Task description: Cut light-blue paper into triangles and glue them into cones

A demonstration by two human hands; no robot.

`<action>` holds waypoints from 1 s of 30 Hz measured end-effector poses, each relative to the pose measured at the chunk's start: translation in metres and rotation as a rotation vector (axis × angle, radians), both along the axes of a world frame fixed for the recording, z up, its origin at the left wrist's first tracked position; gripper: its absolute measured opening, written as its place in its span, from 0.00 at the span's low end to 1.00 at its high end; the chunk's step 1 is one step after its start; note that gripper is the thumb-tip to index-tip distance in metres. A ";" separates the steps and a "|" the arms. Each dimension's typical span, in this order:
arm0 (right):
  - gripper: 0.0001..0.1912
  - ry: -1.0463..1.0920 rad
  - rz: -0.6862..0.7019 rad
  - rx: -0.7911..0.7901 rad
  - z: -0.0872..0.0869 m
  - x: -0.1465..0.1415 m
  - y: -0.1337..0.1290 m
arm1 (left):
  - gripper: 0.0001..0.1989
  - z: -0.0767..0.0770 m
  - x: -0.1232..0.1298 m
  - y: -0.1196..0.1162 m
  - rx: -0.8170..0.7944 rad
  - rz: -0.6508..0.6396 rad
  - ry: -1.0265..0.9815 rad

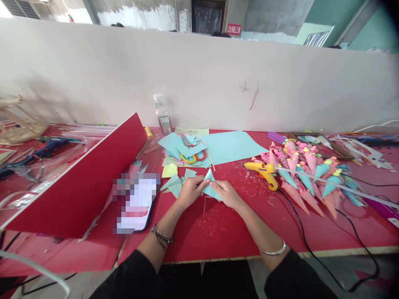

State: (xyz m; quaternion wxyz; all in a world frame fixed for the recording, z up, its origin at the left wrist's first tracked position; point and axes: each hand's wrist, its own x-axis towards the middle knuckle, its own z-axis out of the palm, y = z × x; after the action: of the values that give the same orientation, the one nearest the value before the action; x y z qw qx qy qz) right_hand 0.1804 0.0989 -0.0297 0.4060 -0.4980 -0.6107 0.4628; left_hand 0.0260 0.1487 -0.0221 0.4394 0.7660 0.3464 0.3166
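Between both hands, low over the red table, is a small folded piece of light blue paper with its point facing away from me. My left hand pinches its left side. On the right side, my right hand grips the same paper, thumb on top. Loose blue paper pieces lie just left of my left hand, beside a yellow-green scrap. Beyond the hands, scissors with yellow and red handles rest among cut blue paper, and a thin white stick lies alongside. A large blue sheet spreads behind.
A yellow hot glue gun lies to the right, by a pile of pink and blue paper cones. On the left are a phone and an upright red board. A clear bottle stands near the white partition.
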 end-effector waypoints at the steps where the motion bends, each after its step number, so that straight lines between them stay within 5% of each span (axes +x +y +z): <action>1: 0.22 -0.006 0.009 -0.001 -0.001 0.000 0.000 | 0.19 -0.001 0.000 0.000 0.006 0.014 -0.005; 20: 0.22 -0.063 0.123 0.028 0.002 -0.002 -0.002 | 0.19 -0.005 0.007 0.002 -0.018 0.138 -0.188; 27: 0.22 -0.008 -0.004 0.080 0.000 0.000 0.003 | 0.21 0.000 0.004 0.000 -0.036 -0.001 -0.093; 30: 0.19 0.017 -0.044 0.130 0.006 0.002 0.005 | 0.24 -0.002 0.003 0.001 -0.024 0.036 -0.060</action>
State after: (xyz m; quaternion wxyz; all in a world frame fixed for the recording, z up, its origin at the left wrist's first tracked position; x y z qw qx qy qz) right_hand 0.1822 0.1038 -0.0236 0.4527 -0.4798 -0.6251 0.4173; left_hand 0.0292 0.1498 -0.0237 0.4528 0.7445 0.3507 0.3432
